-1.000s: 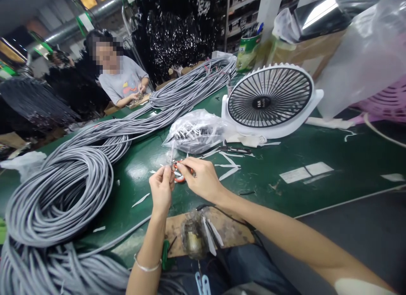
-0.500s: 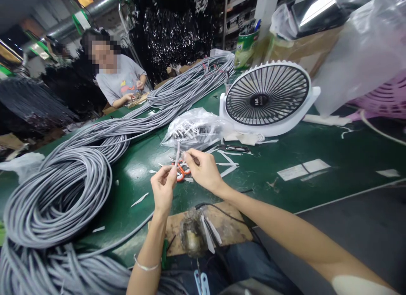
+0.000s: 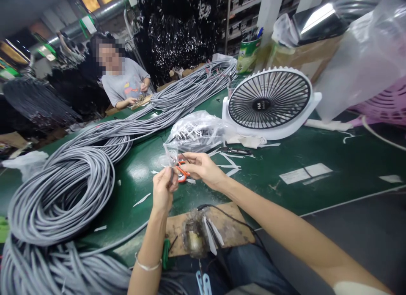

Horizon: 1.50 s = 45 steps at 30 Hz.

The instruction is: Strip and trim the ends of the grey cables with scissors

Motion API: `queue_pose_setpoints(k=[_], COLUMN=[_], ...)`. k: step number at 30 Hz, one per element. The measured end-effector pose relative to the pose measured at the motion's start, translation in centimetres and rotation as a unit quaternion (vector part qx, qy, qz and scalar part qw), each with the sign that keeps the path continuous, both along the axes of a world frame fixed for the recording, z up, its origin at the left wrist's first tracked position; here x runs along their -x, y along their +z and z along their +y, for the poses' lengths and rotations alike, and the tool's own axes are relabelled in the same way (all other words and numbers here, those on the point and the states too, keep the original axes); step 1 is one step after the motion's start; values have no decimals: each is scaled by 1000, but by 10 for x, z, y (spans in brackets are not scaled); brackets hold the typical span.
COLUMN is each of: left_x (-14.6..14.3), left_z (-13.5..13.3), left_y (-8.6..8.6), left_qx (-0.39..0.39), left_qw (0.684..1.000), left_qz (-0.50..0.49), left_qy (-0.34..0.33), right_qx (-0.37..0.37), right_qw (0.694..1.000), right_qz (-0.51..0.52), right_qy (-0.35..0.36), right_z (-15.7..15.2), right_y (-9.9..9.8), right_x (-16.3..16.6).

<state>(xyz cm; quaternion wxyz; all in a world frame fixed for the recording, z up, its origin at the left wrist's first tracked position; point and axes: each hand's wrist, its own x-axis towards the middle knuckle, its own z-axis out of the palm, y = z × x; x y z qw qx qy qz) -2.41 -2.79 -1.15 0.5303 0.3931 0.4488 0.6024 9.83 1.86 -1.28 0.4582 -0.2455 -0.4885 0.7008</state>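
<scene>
At the far left, a big coil of gray wire [image 3: 27, 202] lay on the green bench [image 3: 260, 176]. A single gray cable [image 3: 127, 236] ran from below it toward the left wrist and passed behind it. The left hand [image 3: 164, 184] had its thumb and fingers pressed together, apparently pinching that cable's end. Orange-handled scissors [image 3: 184, 174] lay just beyond, with a clear plastic bag [image 3: 196, 132] behind them. Next came the right hand [image 3: 204, 167], its thumb and fingers bent inward near the cable's end; whether they pinched anything could not be told. Farther right stood a white fan [image 3: 269, 102]. The step in hand looked like working on the cable's end by touch. The next move probably called for a steady left pinch and small, careful motions from the right fingers.
</scene>
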Motion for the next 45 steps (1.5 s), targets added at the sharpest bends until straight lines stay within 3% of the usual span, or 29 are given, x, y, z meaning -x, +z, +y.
queue_pose_setpoints(k=[6, 11, 15, 18, 22, 26, 31, 36, 41, 45], left_x=[-3, -4, -3, -3, -8, -14, -19, -18, -17, -19], left_z=[-1, -2, -3, -1, 3, 4, 5, 8, 4, 2], left_y=[-2, -4, -6, -5, -4, -2, 2, 0, -3, -3], left_qx=[15, -12, -29, -32, -26, -25, -5, 12, -71, -62], left_qw=[998, 996, 992, 993, 996, 995, 983, 982, 978, 976], left_qz=[34, 78, 120, 115, 63, 37, -45, -86, 81, 151], left_qy=[-48, -37, -30, 7, 63, 91, 177, 169, 176, 143], right_qx=[13, 84, 132, 79, -87, -178, -202, -158, -170, -162], right_qw=[999, 996, 987, 985, 987, 970, 955, 964, 953, 951], right_qz=[48, 29, 39, 46, 0, -49, -69, -61, -82, -82], right_qy=[6, 22, -80, -146, -134, -157, -208, -207, -236, -250], right_z=[-6, -7, -3, -1, -5, -9, -12, -13, -11, -10], right_y=[4, 3, 3, 6, 10, 6, -1, -5, -4, 0], right_x=[2, 6, 4, -2, -8, -6, 2, 8, 3, 0])
